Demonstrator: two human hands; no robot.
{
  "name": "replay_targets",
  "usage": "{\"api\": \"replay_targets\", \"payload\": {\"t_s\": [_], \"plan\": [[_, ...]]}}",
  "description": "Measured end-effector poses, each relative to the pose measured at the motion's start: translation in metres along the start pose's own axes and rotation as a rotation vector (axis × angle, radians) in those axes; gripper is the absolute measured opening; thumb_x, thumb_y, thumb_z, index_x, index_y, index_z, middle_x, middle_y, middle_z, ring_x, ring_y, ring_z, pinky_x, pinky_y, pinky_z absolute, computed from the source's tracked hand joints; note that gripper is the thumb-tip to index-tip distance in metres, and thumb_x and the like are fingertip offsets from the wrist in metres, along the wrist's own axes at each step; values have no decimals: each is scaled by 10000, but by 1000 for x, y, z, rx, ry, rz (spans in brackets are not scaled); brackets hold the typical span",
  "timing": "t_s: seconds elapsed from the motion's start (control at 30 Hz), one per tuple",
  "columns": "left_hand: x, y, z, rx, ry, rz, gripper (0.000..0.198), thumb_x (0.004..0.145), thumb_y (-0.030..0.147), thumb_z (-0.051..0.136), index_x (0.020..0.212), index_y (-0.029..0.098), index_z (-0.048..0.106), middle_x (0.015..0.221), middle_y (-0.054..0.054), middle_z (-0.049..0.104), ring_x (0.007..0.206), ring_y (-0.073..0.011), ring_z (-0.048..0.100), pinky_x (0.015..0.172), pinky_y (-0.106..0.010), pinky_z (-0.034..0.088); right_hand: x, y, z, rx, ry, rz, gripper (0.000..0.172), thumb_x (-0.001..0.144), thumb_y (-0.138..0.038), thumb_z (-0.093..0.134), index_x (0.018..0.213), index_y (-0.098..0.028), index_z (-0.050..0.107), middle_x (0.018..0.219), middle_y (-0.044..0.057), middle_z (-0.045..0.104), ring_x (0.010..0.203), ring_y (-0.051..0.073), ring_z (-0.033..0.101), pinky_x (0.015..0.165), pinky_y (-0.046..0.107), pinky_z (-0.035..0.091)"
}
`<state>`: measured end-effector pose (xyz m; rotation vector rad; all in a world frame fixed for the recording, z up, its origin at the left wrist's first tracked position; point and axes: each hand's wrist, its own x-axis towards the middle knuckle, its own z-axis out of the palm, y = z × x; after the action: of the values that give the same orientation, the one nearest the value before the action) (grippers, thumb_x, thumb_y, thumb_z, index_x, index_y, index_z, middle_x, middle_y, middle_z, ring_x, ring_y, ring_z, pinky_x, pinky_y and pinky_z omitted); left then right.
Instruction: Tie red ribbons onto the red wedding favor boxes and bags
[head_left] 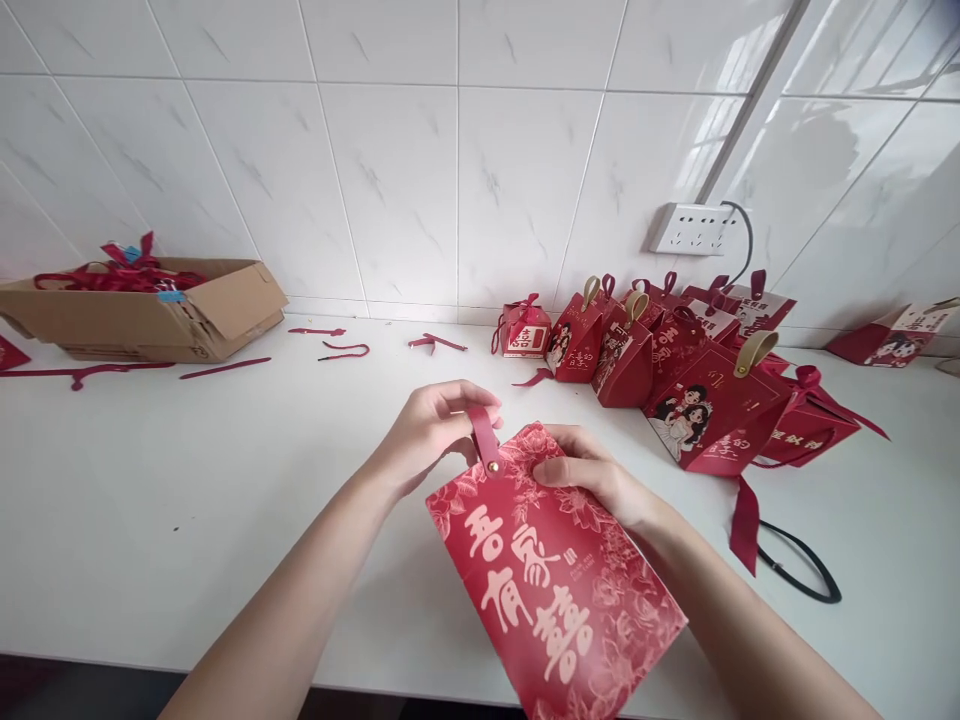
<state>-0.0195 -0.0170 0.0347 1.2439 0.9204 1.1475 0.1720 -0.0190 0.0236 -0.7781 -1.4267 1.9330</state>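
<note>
A red box (555, 590) with pale characters and a flower pattern is tilted in front of me, near the table's front edge. Its top carries a dark red strap handle (484, 432) fixed by a gold stud. My left hand (431, 430) has its fingers closed on the strap's loop. The upper right edge of the box is gripped by my right hand (592, 472), thumb on the front face and the other fingers partly hidden behind it.
Several red boxes with handles (712, 400) stand at the right, a black loop (802, 575) beside them. At the left is a cardboard box (150, 325) of red ribbons. Ribbon pieces (225, 368) lie along the white table (187, 480). A power strip (694, 230) is on the wall.
</note>
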Motion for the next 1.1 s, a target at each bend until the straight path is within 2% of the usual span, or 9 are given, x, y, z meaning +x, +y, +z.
{"api": "replay_targets", "payload": {"t_s": [0.07, 0.13, 0.2, 0.27, 0.33, 0.43, 0.5, 0.63, 1.1], "plan": [[1, 0, -4, -6, -13, 16, 112, 672, 236, 692, 744, 167, 641, 654, -13, 623, 538, -120, 586, 433, -217, 436, -2, -1, 1, 17, -1, -10, 128, 665, -215, 626, 773, -173, 680, 662, -3, 701, 530, 142, 641, 492, 228, 508], [2, 0, -10, -33, -84, 37, 165, 658, 240, 713, 803, 185, 658, 742, -29, 654, 624, -141, 622, 502, -238, 479, -1, -1, 0, 44, 31, -53, 109, 654, -207, 631, 746, -175, 681, 647, -2, 698, 518, 147, 637, 468, 228, 501], [4, -1, -13, -108, -199, 28, 325, 631, 298, 732, 936, 208, 668, 899, -66, 681, 779, -202, 653, 632, -302, 528, 2, -1, -2, 71, 135, -127, 103, 653, -219, 644, 743, -180, 675, 638, 0, 696, 514, 150, 634, 466, 232, 503], [7, -5, -14, -196, -260, -1, 476, 626, 438, 706, 1039, 206, 652, 1028, -116, 673, 893, -276, 646, 715, -382, 534, 7, 1, -6, 83, 305, -233, 108, 670, -250, 660, 758, -187, 661, 657, 1, 695, 525, 154, 636, 486, 244, 513], [9, -11, -11, -206, -240, -43, 521, 677, 557, 624, 1045, 190, 648, 1063, -144, 668, 908, -302, 643, 746, -422, 526, 13, 4, -10, 69, 457, -348, 131, 688, -277, 676, 785, -196, 644, 716, 5, 700, 558, 160, 643, 521, 263, 528], [11, -21, -3, -72, -183, -93, 403, 749, 484, 622, 1027, 193, 636, 1026, -112, 686, 864, -250, 656, 783, -383, 514, 19, 8, -14, 40, 559, -458, 166, 706, -298, 690, 834, -214, 626, 825, 7, 702, 645, 171, 660, 616, 299, 551], [11, -26, 1, -4, -135, -87, 355, 748, 404, 660, 1031, 193, 622, 1006, -92, 691, 856, -230, 659, 771, -353, 512, 20, 8, -16, 20, 575, -470, 180, 717, -315, 688, 851, -217, 620, 858, 10, 698, 695, 179, 666, 676, 322, 555], [9, -29, 6, 24, -56, -22, 332, 747, 382, 664, 997, 170, 613, 988, -96, 687, 863, -239, 657, 717, -330, 516, 20, 7, -17, -20, 576, -456, 206, 732, -353, 671, 871, -213, 610, 873, 22, 694, 735, 198, 667, 710, 351, 557], [3, -26, 11, 121, 22, 140, 305, 713, 404, 683, 879, 160, 605, 868, -62, 667, 746, -201, 637, 625, -288, 522, 15, 7, -18, -114, 562, -552, 205, 757, -385, 643, 895, -241, 597, 878, 11, 686, 748, 197, 665, 700, 361, 571]]}}
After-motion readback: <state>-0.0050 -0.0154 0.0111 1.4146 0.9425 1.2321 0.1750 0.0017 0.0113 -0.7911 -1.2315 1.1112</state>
